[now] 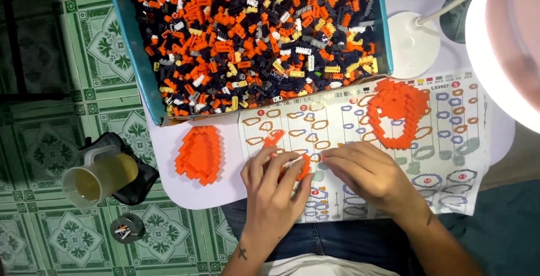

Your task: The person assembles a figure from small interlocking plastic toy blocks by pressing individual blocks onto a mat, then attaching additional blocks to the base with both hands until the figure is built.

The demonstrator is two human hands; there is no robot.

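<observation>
At the lower centre of the frame, the left hand (274, 189) and right hand (365, 177) together pinch an orange brick piece (302, 167) over the instruction sheet (450, 158).

Lower left: plastic jug (98, 179) of yellowish liquid on green patterned floor tiles (50, 84); upper right, white lamp base (413, 45).

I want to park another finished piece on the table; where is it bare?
Bare white table shows left of the flat orange piece and right of the lamp base. Brick box, instruction sheet and both hands crowd the middle.
</observation>
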